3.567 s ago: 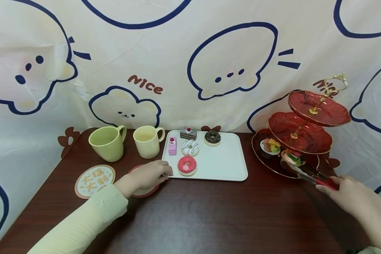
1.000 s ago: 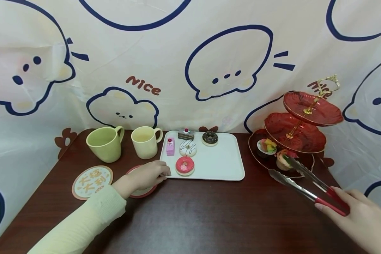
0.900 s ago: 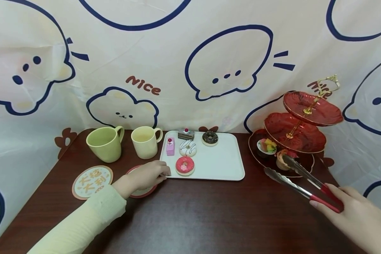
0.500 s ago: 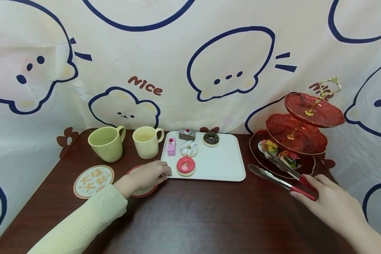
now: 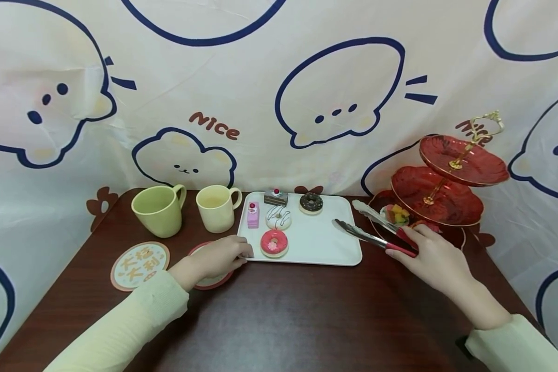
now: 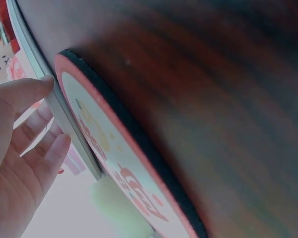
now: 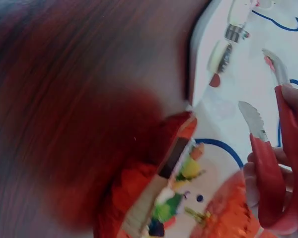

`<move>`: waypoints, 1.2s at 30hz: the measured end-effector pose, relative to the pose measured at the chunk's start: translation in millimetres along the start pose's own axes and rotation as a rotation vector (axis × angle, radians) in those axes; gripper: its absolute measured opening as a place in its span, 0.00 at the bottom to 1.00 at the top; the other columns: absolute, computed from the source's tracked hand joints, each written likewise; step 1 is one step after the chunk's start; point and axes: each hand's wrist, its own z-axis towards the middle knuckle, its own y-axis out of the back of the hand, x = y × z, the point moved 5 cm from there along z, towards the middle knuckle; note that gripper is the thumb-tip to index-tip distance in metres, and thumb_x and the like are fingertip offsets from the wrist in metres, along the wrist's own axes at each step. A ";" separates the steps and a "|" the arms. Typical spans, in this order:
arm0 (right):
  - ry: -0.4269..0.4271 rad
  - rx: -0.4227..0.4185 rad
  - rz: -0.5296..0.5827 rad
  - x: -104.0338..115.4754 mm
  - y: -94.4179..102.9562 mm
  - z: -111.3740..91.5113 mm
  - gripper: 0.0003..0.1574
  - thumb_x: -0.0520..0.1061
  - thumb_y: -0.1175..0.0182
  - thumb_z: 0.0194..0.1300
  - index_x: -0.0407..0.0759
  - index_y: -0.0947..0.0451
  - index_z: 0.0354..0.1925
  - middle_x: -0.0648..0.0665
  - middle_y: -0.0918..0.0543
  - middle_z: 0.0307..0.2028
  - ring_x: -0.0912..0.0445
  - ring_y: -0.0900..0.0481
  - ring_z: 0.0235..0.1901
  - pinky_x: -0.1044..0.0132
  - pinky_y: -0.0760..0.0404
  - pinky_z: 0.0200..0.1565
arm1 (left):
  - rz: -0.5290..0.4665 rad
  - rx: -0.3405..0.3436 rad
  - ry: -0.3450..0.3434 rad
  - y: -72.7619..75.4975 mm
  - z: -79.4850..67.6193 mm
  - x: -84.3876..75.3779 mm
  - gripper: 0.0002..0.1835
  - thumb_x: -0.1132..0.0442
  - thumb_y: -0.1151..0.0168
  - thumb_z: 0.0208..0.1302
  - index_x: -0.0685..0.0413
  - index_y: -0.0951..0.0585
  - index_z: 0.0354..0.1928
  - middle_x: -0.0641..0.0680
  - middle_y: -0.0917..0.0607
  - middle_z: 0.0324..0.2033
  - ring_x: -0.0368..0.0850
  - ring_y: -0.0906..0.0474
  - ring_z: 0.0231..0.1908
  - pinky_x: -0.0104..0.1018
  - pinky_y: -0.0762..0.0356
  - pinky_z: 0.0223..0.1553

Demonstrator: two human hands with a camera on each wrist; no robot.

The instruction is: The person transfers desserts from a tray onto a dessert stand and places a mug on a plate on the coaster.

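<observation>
My left hand [image 5: 220,257] pinches the front left corner of the white tray [image 5: 327,247]; in the left wrist view its thumb [image 6: 37,90] lies against the tray's rim. On the tray sit a pink donut [image 5: 274,243], a white donut [image 5: 278,217], a chocolate donut [image 5: 311,203], a pink cake slice [image 5: 253,215] and a chocolate cake slice [image 5: 276,197]. My right hand [image 5: 434,258] grips red-handled metal tongs [image 5: 362,234]. Their tips are spread with nothing between them, one over the tray's right side, the other just beyond its edge.
A three-tier red stand [image 5: 437,199] at the right bears a fruit-topped cupcake [image 5: 397,214] on its lowest plate; a second cupcake [image 5: 425,226] there is partly hidden by the right hand. At left are a green mug [image 5: 157,212], a cream mug [image 5: 216,209] and two round coasters [image 5: 139,266].
The tongs were around the cupcake on the lowest plate, then spread and came off it. They have moved left to the tray's right side with nothing in them. The left hand has stayed put.
</observation>
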 end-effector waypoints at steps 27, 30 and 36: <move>0.068 0.077 -0.014 23.2 -63.0 75.8 0.45 0.64 0.33 0.66 0.30 0.24 0.64 0.28 0.21 0.55 0.38 0.19 0.46 0.41 0.17 0.39 | -0.029 0.023 0.048 0.2 1.2 2.0 0.08 0.74 0.33 0.64 0.53 0.14 0.40 0.49 0.17 0.36 0.43 0.19 0.39 0.40 0.18 0.44; 0.062 0.082 -0.007 25.2 -67.8 80.7 0.45 0.64 0.33 0.66 0.30 0.24 0.64 0.27 0.22 0.56 0.37 0.19 0.46 0.42 0.16 0.38 | -0.040 0.027 0.045 0.5 1.5 1.0 0.08 0.74 0.33 0.65 0.54 0.14 0.41 0.49 0.17 0.36 0.44 0.18 0.40 0.40 0.18 0.44; 0.044 0.097 -0.005 28.9 -75.3 88.6 0.46 0.65 0.34 0.66 0.30 0.25 0.64 0.28 0.23 0.58 0.35 0.19 0.49 0.41 0.16 0.39 | -0.038 0.029 0.045 0.5 1.0 1.4 0.08 0.74 0.33 0.65 0.54 0.14 0.41 0.49 0.17 0.36 0.44 0.18 0.40 0.40 0.18 0.44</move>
